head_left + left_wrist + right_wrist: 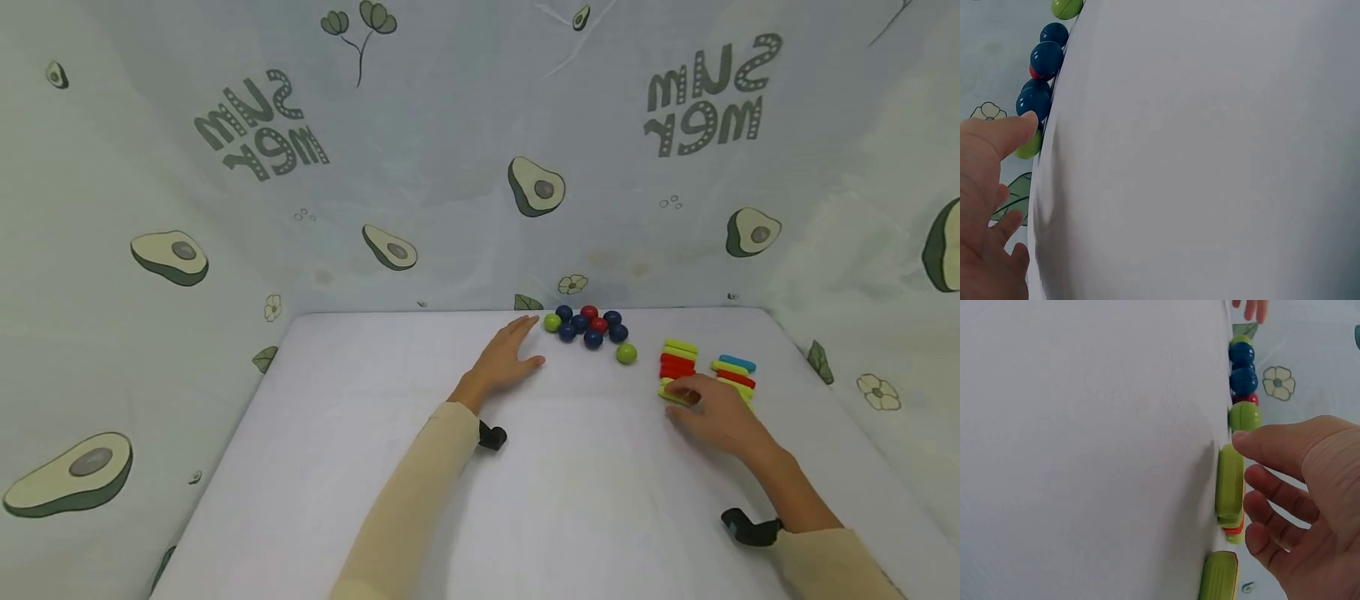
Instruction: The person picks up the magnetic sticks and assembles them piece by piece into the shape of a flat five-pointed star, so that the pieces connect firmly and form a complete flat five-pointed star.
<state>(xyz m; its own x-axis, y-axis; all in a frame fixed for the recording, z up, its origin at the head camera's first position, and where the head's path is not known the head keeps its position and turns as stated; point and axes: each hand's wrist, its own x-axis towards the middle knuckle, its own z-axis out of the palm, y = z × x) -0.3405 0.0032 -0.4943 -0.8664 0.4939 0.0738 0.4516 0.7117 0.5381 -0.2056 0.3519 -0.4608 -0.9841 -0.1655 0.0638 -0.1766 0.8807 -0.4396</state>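
Observation:
My left hand (504, 360) hovers or rests left of a cluster of balls, its fingers spread and holding nothing. The nearest ball is a green ball (552, 322); dark blue balls (593, 339) and a red ball (600, 325) lie beside it. Another green ball (626, 353) sits in front of the cluster. On the right, my right hand (716, 414) is over the near end of a row of yellow-green and red bars (678, 367). Its thumb and fingers stand apart around the nearest yellow-green bar (1230, 481); a firm grip does not show.
A second row with a blue bar (738, 363), red and yellow-green bars lies to the right, partly behind my right hand. Everything stands on a white-covered table (360, 400). A printed cloth (450, 150) hangs behind its far edge.

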